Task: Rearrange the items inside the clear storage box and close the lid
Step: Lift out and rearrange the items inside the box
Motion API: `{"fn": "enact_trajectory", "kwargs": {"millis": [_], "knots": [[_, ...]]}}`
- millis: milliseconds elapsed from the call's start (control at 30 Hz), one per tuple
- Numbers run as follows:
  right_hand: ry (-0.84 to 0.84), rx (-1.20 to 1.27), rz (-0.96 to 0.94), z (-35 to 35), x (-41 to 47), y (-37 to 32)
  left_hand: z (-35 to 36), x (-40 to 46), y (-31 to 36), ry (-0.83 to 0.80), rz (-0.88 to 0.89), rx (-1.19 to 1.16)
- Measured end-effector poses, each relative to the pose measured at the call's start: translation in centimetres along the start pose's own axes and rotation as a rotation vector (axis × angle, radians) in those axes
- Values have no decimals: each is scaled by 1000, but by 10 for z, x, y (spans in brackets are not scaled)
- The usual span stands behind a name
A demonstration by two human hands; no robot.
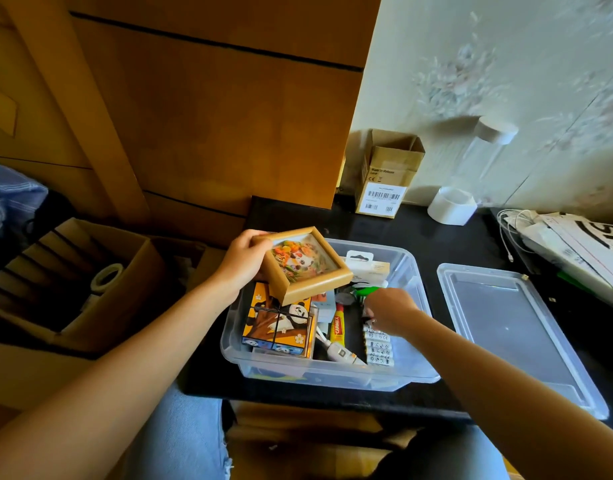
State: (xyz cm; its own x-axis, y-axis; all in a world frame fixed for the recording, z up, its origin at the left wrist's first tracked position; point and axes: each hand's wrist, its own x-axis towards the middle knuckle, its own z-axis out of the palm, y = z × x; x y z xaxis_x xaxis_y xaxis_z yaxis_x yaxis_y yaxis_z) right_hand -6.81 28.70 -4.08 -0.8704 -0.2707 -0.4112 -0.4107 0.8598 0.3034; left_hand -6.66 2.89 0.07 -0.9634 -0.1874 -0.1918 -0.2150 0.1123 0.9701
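The wooden picture frame (307, 265) is clutched in the left hand (244, 263), held tilted above the storage box (416, 374)'s far-left corner; the right hand (390, 311) is curled among small items at the right, its hold unclear; the lid (516, 337) lies right.

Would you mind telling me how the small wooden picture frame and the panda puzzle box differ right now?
The wooden picture frame is held tilted above the clear storage box by the left hand; the panda puzzle box lies inside it, untouched. The frame has a plain tan border; the puzzle box is printed orange. Both show a panda.

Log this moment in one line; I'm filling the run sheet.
left hand: holds framed picture above storage box | right hand: reaching among items | lid: off, beside box
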Motion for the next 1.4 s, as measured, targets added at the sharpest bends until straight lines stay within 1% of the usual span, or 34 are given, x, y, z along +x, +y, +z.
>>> {"fn": "enact_trajectory", "kwargs": {"millis": [167,367,467,533,600,633,667,733,767,800,833,867,933,1033,1100,1167,1200,1267,1333,1400], "knots": [[44,-38,101,1,5,-2,-1,1,-3,-12,27,0],[68,-63,67,0,4,-5,-2,1,-6,-25,19,-12],[84,-66,109,-2,3,-5,-2,1,-6,-23,20,-21],[84,-11,137,-1,3,-7,-2,1,-6,-23,19,-25],[93,173,195,-2,6,-10,-3,1,-6,-27,14,-33],[103,335,234,-5,8,-10,-3,1,-6,-29,8,-48],[103,568,271,-9,9,-8,-4,1,-5,-32,0,-71],[28,1238,317,-22,6,-6,-6,1,-3,-36,-14,-115],[-41,1560,290,-30,2,-5,-6,1,-3,-38,-15,-122],[-112,1782,232,-36,-3,-3,-6,0,-2,-39,-11,-118],[-170,1905,165,-41,-7,-3,-4,-1,0,-43,-2,-109],[-205,1955,94,-45,-10,-3,-2,-2,2,-50,13,-101],[-209,1985,-15,-50,-12,-6,5,-6,9,-76,59,-87],[-165,2009,-87,-56,-12,-8,17,-13,26,-103,185,-27],[-115,2013,-50,-55,-10,-7,24,-18,38,-127,300,57],[-47,2038,22,-52,-7,-6,32,-26,47,-150,423,189],[-17,2059,47,-50,-6,-4,37,-31,50,-177,484,249],[12,2116,46,-45,-6,1,49,-41,52,-285,579,345],[19,2165,62,-39,-9,5,60,-50,48,-411,609,432],[52,2107,162,-31,-12,5,69,-55,41,-492,618,526]]}}
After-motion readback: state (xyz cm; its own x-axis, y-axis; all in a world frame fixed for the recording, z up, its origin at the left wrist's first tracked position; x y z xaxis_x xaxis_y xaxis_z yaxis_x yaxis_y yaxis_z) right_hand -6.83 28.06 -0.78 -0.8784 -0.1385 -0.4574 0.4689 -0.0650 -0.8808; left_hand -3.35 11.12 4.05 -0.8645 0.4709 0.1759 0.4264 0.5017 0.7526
